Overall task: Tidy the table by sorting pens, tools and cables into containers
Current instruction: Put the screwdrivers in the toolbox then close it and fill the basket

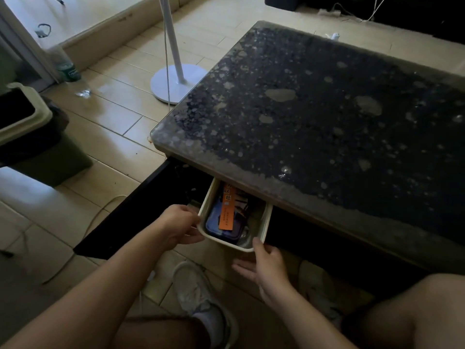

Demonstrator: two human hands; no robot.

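Left hand [180, 224] grips the bin [267, 222] rim; right hand [266, 268] fingers straight, thumb touching it. Speckled desk [327, 109] beyond the fingers, tiled floor [113, 114] below.

Beige tiled floor [118, 117] (dim, glossy) carries a white round-based stand [163, 84] and a green bin [63, 159].

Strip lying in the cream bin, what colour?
The strip in the bin is orange with dark print; head view.

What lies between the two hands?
Head view: the cream bin, gripped by the left hand, right hand touching its front corner; orange label inside.
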